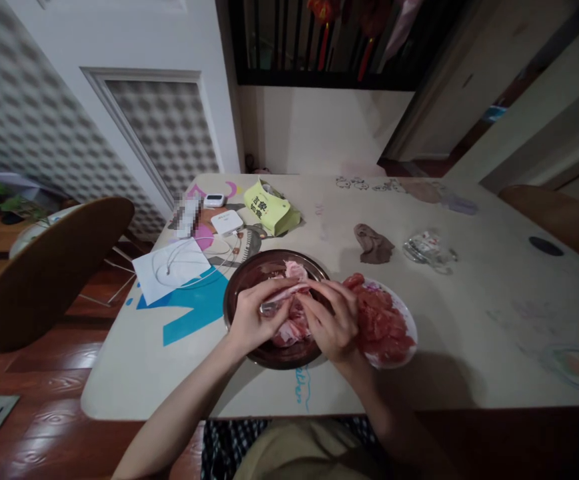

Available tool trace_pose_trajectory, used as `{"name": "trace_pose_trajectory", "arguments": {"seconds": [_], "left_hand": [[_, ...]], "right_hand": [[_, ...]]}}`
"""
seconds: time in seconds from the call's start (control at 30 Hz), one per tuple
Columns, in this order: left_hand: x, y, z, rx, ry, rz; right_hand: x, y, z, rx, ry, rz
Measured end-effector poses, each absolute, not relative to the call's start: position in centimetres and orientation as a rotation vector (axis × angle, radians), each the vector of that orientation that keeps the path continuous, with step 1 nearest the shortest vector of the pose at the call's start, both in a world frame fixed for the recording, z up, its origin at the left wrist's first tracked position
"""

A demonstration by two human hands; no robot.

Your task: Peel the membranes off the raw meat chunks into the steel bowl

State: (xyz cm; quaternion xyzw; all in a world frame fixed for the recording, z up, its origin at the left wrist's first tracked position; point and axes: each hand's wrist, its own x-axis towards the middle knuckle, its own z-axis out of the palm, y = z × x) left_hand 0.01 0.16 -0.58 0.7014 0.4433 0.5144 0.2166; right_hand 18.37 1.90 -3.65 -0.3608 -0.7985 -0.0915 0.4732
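L hand [257, 308] and R hand [334, 320] both have a fingertip grip, pinching a pale strip of meat [291, 291] over the dark bowl [253, 275] on the counter [142, 373]. IMO raw meat's prob slick, so a loose pinch could drop it. R wrist's also rt beside the plate [412, 327] of red meat slices [383, 323], so a sideways tug might knock it tbh.

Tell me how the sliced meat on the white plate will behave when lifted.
The sliced meat slumps in a loose heap, so it is probably floppy. Its moist-looking surface suggests slipperiness. Edge pieces might slide off the white plate, being piled close to its rim.
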Motion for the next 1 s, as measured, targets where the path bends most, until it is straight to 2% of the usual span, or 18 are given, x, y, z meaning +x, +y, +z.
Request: {"name": "trace_pose_trajectory", "arguments": {"seconds": [0.23,0.77,1.0], "left_hand": [[-0.1,-0.2,-1.2,2.046,1.101,1.480],[-1.0,-0.3,-1.5,2.395,0.947,1.486],[-0.7,-0.5,-1.7,2.291,0.911,1.515]], "right_hand": [[19.3,1.6,-4.1,-0.800,-1.949,-0.407],[19.0,1.8,-2.5,-0.567,-2.047,-0.430],[18.4,2.2,-2.3,-0.567,-1.993,-0.489]]}}
